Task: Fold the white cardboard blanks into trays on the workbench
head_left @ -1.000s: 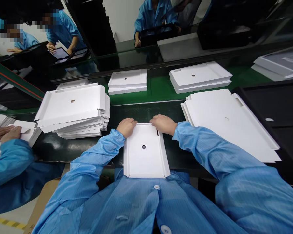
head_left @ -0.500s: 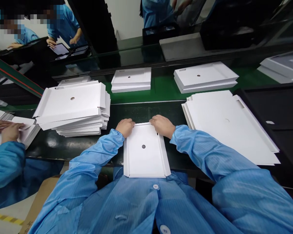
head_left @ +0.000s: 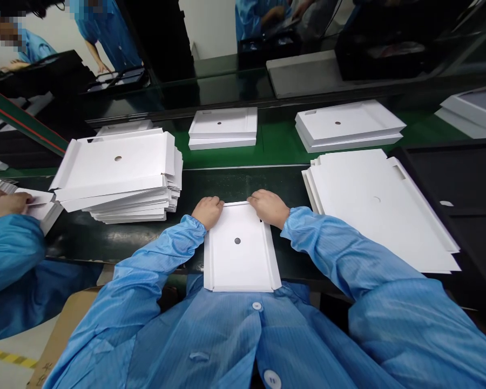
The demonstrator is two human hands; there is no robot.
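Observation:
A white cardboard tray (head_left: 243,262) with a small round hole lies in front of me, its near end against my blue coat. My left hand (head_left: 209,212) grips its far left corner with curled fingers. At the far right corner, my right hand (head_left: 269,207) is closed on the tray's folded edge in the same way. The tray's side flaps are folded up along both long edges. My fingertips are partly hidden behind the far edge.
Stacked folded cardboard pieces (head_left: 119,167) stand to the left, flat white sheets (head_left: 372,210) to the right. Two small tray piles, one left (head_left: 223,127) and one right (head_left: 348,124), sit on the green belt (head_left: 277,143). At far left, a co-worker's hands (head_left: 10,202) handle white pieces.
Both my hands keep their hold on the tray, almost still. The view has shifted slightly. On the belt, the tray piles have slid a little to the right.

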